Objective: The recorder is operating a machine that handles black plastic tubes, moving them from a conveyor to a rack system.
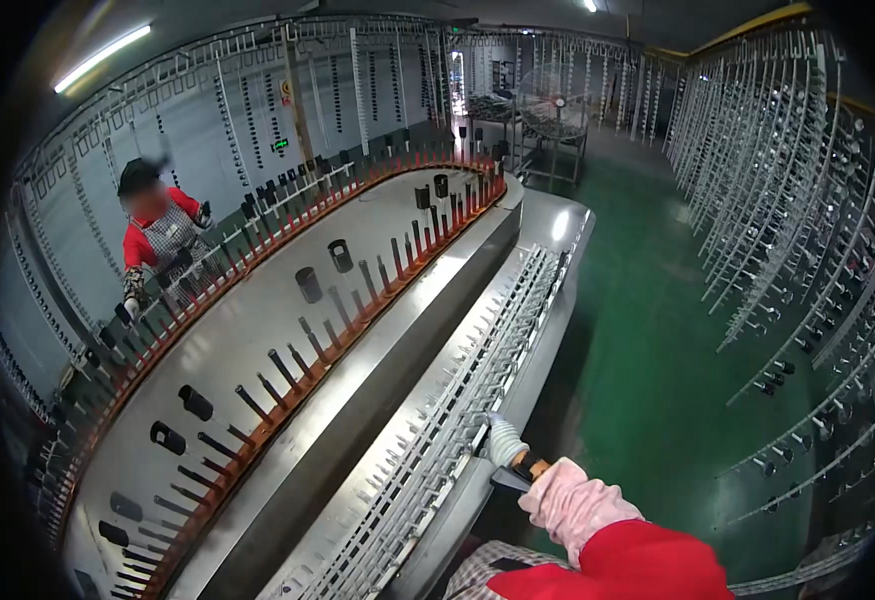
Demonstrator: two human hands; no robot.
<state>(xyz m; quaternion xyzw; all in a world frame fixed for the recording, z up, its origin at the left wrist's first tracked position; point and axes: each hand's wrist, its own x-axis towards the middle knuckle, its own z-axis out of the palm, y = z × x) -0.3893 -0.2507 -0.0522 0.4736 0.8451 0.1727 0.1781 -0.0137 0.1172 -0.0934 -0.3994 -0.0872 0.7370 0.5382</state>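
Currently, right hand: gloved in whitish fabric, the right hand [505, 442] is at the near edge of the long hooked metal rack [428, 470]; its fingertips are at the rim, but I cannot tell whether they grip it or just rest there.
Left hand: outside the view, so I cannot tell how its fingers stand.
Hooked rack: lying lengthwise on the steel trough [566, 228], directly in front of the wearer, its pale hooks and prongs set in close rows.
Forearm: covered by a gathered pink cuff [583, 500] and a red sleeve [653, 560] (a bit of checked apron [480, 570] shows beside it).
Oval line: beyond the trough, an orange-brown track [266, 425] carries upright spindles around a grey metal top [248, 325]; black hollow cylinders [196, 402] sit on some of them, tilted in this wide view.
Co-worker: across the oval, a person [170, 238] in red, with a checked apron and dark cap, has one gloved hand [133, 305] near the far-side spindles.
Right side: hanging strips [758, 200] bearing small shiny parts, above a green floor [628, 260].
Far end: a metal-framed stand [555, 128].
Overhead: a lit tube lamp [104, 58].
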